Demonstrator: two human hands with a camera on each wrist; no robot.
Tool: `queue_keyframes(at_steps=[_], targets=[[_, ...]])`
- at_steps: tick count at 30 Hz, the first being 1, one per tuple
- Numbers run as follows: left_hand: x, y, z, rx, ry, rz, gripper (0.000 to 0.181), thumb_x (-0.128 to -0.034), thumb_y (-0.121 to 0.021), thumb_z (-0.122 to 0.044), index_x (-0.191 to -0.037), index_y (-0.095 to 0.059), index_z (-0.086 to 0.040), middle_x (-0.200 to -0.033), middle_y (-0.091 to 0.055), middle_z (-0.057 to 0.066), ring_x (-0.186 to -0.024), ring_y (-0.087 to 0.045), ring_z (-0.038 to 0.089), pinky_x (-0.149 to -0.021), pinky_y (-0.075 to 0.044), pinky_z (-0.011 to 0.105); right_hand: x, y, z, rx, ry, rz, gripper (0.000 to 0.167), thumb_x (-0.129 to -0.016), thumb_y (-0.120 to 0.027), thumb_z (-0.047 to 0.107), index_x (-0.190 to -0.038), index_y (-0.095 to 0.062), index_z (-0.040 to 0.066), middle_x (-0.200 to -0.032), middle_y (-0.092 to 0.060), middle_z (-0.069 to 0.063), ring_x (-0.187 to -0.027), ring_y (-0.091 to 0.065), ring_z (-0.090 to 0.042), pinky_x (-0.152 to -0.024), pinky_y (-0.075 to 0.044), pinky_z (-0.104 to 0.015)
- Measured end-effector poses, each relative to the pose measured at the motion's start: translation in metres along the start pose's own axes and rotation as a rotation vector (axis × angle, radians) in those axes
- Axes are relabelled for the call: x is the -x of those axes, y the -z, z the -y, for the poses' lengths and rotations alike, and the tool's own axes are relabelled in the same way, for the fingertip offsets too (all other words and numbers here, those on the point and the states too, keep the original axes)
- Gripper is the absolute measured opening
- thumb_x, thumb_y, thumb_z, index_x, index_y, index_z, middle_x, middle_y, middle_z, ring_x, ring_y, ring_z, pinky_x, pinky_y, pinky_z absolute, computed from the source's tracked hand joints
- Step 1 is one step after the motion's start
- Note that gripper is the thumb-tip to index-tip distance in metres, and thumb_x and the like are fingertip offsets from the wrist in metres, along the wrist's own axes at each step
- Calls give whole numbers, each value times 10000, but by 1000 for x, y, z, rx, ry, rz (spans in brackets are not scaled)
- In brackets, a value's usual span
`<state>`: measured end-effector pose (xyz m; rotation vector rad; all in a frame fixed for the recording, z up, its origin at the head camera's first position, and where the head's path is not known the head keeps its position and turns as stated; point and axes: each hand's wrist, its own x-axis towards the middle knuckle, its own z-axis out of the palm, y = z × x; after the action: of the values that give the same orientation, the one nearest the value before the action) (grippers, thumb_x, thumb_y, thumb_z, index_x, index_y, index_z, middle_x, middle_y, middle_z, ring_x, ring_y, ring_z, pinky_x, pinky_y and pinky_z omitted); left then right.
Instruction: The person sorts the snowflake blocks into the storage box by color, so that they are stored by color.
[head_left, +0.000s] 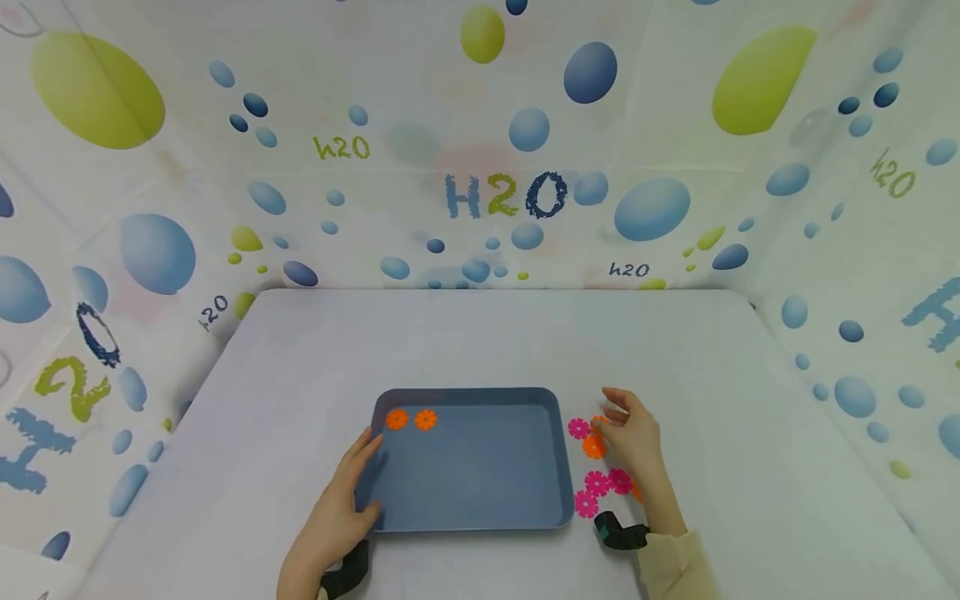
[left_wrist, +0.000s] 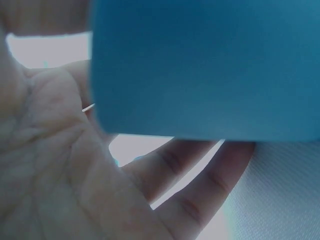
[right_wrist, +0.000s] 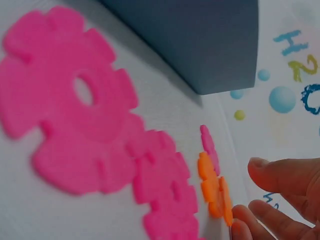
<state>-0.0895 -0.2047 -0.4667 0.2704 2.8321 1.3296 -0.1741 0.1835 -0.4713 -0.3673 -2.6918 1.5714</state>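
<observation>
A blue-grey tray (head_left: pixel 472 471) lies in the middle of the table. At its left side my left hand (head_left: pixel 333 508) holds the edge, thumb and fingertips over the rim; the tray's corner hides part of the fingers in the left wrist view. Inside, an orange flower-shaped disc (head_left: pixel 397 419) lies beside another orange disc (head_left: pixel 426 419). Right of the tray, my right hand (head_left: pixel 633 429) reaches over an orange disc (right_wrist: pixel 226 201). Its fingers touch or nearly touch this disc, while the thumb stands apart. Pink discs (head_left: pixel 597 482) lie nearer the wrist.
One more pink disc (head_left: pixel 578 428) lies close to the tray's right wall. Part of an orange disc (head_left: pixel 637 492) shows beside the right wrist. A black wrist camera (head_left: pixel 621 532) sits under that wrist. Patterned cloth (head_left: pixel 420 125) hangs behind the white table (head_left: pixel 487 333).
</observation>
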Motion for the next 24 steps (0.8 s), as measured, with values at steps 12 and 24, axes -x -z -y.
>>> queue_keyframes(at_steps=[12, 24], targets=[[0, 0, 1, -4, 16, 20, 858, -741, -633, 137, -1509, -308, -64, -1605, -189, 177, -1438, -237, 464, -1027, -395, 598, 7, -5, -10, 154, 11, -72, 480, -849, -689, 79, -1304, -545, 32, -1239, -628, -207, -1063, -617, -348, -931, -533, -454], [0, 0, 1, 6, 13, 15, 855, -741, -641, 139, -1506, -312, -59, -1605, -187, 183, -1434, -231, 476, -1026, -392, 611, 9, 6, -11, 248, -23, -53, 325, -833, -720, 156, -1122, -650, 23, -991, -667, -165, -886, -605, -271, -786, -526, -394]])
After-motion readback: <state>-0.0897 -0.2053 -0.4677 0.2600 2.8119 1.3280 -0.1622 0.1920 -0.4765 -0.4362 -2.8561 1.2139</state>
